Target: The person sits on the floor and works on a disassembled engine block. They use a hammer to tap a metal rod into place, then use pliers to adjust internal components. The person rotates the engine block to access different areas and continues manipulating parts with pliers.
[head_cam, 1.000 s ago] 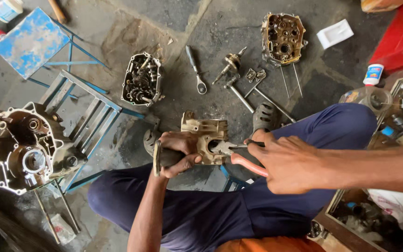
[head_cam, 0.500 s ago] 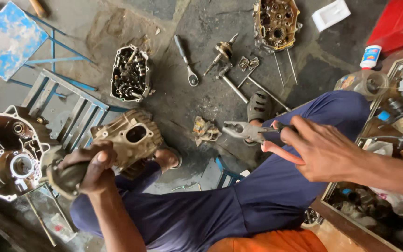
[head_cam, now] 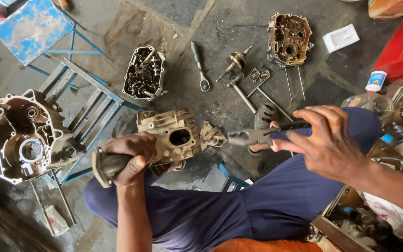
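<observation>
- Looking down in the head view, the left hand point(head_cam: 129, 156) is wrapped tightly around the dark pipe stub of a tan engine cylinder head point(head_cam: 171, 135), holding it above the person's knee and the grey floor point(head_cam: 220, 100).
- The right hand point(head_cam: 325, 140) is closed around the black handles of a pair of pliers point(head_cam: 253, 136), whose nose points left.
- The pliers' nose meets a small grimy metal part point(head_cam: 211, 134) just beside the cylinder head; whether it is gripped, I cannot tell.
- On the floor beyond lie a ratchet wrench point(head_cam: 199, 65), a crankshaft point(head_cam: 236, 63), an open gearbox case point(head_cam: 144, 72) and a second crankcase half point(head_cam: 289, 39).
- At the left a large crankcase point(head_cam: 24, 135) rests on a blue metal frame point(head_cam: 87, 100).
</observation>
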